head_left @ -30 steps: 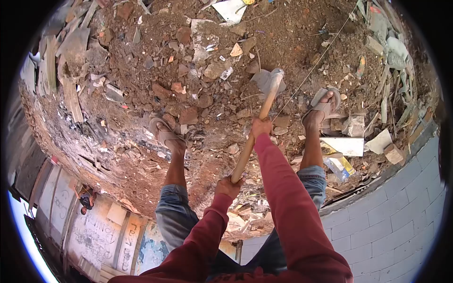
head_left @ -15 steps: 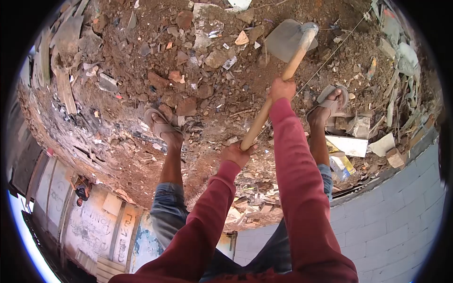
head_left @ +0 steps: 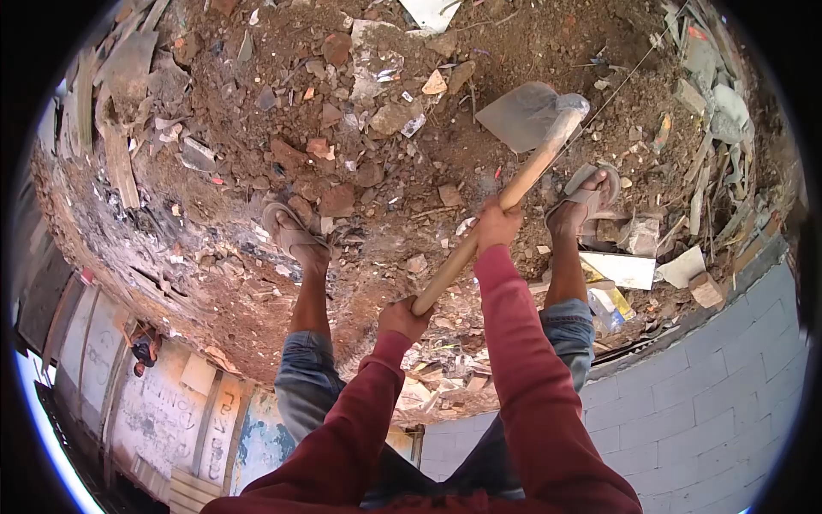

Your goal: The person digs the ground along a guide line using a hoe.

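A hoe with a wooden handle [head_left: 449,270] and a broad grey metal blade [head_left: 519,115] slants across the view from lower left to upper right. My left hand [head_left: 402,320] is wrapped round the rear end of the handle. Farther up, about midway along it, my right hand [head_left: 498,224] grips the same handle. The blade is over brown soil and rubble between and beyond my feet, nearer the right one; whether its edge touches the dirt I cannot tell. My sandalled left foot [head_left: 293,233] and right foot [head_left: 586,199] stand wide apart on the ground.
A thin string [head_left: 629,75] runs close past the blade. Brick pieces [head_left: 337,197] and stones lie scattered about. White boards [head_left: 629,270] lie right of my right foot, by a grey block wall [head_left: 702,368]. A person [head_left: 144,349] is at the far left, by a painted wall.
The hoe has come back towards me, its blade lower in the view. Both my hands have moved down and a little left, still gripping the handle.
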Tool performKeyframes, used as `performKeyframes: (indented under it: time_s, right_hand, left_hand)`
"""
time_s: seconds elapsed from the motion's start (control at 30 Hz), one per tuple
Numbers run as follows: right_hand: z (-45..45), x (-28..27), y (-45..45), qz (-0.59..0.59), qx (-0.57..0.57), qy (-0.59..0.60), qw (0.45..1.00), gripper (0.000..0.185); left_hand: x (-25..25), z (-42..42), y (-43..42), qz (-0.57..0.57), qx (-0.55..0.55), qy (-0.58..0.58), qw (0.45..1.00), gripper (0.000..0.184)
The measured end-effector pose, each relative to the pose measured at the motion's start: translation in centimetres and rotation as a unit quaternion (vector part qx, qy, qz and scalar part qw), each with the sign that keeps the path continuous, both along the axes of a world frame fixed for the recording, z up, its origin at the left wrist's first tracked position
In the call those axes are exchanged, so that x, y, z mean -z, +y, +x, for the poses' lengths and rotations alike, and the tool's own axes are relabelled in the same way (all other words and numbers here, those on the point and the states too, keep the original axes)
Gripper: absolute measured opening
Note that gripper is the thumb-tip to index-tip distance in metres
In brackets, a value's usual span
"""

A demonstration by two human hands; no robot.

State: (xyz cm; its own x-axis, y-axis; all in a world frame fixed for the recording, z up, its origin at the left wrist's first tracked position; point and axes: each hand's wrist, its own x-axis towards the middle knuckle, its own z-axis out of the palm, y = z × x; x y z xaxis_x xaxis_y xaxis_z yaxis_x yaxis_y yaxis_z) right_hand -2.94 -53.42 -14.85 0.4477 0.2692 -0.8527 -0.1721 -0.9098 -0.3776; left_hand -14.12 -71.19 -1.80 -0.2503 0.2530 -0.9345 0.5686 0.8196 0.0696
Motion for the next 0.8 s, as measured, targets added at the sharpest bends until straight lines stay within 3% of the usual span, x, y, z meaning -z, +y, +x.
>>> performKeyframes:
  time_s: [0.07,0.13,0.2,0.23,0.3,0.4,0.47,0.57,0.63,0.67,0.77,0.8]
  right_hand:
    - [0.4,2.2,4.0,0.036,-0.027,-0.015,0.999,0.022]
    - [0.1,4.9,3.9,0.033,-0.05,-0.03,0.998,0.022]
    - [-1.3,7.0,1.7,-0.002,-0.174,-0.072,0.982,0.024]
    - [-2.1,8.0,0.7,-0.009,-0.22,-0.086,0.972,0.026]
    - [-3.0,6.2,-2.3,-0.053,-0.23,-0.051,0.97,0.029]
    - [-2.0,7.6,-7.6,-0.081,-0.18,-0.028,0.98,0.03]
    - [-0.5,10.0,-8.5,-0.058,-0.139,-0.029,0.988,0.03]
    - [-0.9,2.5,-2.8,-0.049,-0.05,-0.01,0.997,0.02]
    - [-0.6,6.7,-0.5,-0.001,-0.041,-0.005,0.999,0.017]
    - [-0.5,8.6,-0.7,0.025,-0.103,-0.05,0.993,0.019]
    - [-0.4,12.6,-4.5,-0.04,-0.227,-0.089,0.969,0.03]
    - [-1.2,10.5,-5.8,-0.069,-0.198,-0.091,0.973,0.032]
  left_hand:
    - [3.9,-0.3,3.0,0.017,-0.03,-0.031,0.999,0.045]
    - [4.4,-0.2,3.3,-0.01,-0.051,-0.051,0.997,0.046]
    - [4.6,-0.1,2.7,-0.086,-0.104,-0.054,0.989,0.049]
    - [3.5,-0.4,2.0,-0.069,-0.079,-0.018,0.994,0.051]
    - [1.9,-0.6,-1.8,-0.083,-0.122,-0.024,0.989,0.051]
    - [-2.3,-1.6,-1.2,-0.11,-0.065,-0.023,0.992,0.048]
    - [-2.4,-1.4,-1.9,-0.091,-0.017,-0.017,0.996,0.045]
    - [-0.8,-1.4,0.4,-0.075,-0.013,-0.01,0.997,0.047]
    - [2.7,-1.5,2.2,-0.074,-0.027,-0.023,0.997,0.049]
    - [2.5,-1.2,1.8,-0.081,-0.035,-0.029,0.996,0.049]
    - [1.2,-0.9,0.5,-0.13,-0.031,-0.026,0.991,0.053]
    - [0.6,-1.2,-0.3,-0.151,-0.023,-0.028,0.988,0.054]
